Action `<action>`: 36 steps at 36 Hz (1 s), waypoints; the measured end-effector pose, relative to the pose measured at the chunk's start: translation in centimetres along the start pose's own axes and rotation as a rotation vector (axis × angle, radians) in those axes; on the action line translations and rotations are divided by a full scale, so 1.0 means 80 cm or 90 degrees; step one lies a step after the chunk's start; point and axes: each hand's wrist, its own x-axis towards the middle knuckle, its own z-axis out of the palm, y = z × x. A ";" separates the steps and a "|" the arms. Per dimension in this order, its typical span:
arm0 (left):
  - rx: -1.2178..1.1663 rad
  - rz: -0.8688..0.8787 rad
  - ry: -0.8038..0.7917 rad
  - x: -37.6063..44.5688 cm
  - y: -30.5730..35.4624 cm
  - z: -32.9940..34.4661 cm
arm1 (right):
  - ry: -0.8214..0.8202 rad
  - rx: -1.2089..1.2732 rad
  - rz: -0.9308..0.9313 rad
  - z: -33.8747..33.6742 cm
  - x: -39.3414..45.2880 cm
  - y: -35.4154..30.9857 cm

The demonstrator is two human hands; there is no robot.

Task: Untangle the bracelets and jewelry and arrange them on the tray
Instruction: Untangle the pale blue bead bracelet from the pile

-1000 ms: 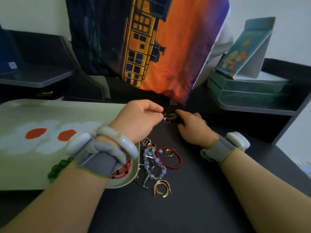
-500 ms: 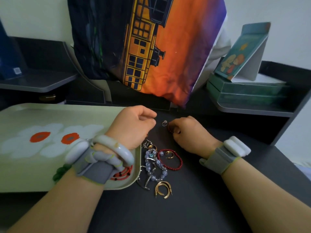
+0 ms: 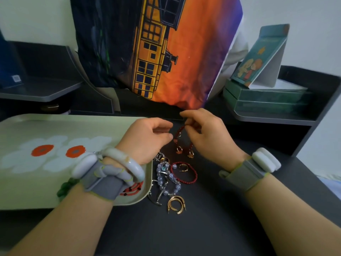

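My right hand (image 3: 208, 137) pinches a dark red bead bracelet (image 3: 178, 133) and holds it up above the dark desk; gold rings (image 3: 184, 152) dangle from it. My left hand (image 3: 147, 139) pinches the same bracelet from the left. Below lie a second red bead bracelet (image 3: 191, 179), a clear blue-bead bracelet (image 3: 166, 179), gold hoop earrings (image 3: 176, 204) and silver pieces (image 3: 156, 198). The pale green tray (image 3: 46, 191) with white and orange flowers sits at left. It holds a green bead bracelet (image 3: 64, 187) and a red-and-black strand (image 3: 132, 189).
A large orange and dark printed cushion (image 3: 156, 52) leans behind the hands. Green boxes (image 3: 265, 100) with a standing card (image 3: 258, 56) sit on a shelf at right. A grey shelf (image 3: 36, 89) is at back left. Bare dark desk (image 3: 175, 233) lies in front.
Both hands have risen from the desk, lifting the dark red bracelet with its rings. Before, they pinched small pieces low on the surface.
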 end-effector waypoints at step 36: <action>-0.395 -0.026 0.257 0.005 0.010 -0.010 | -0.330 -0.010 -0.026 0.041 -0.008 -0.028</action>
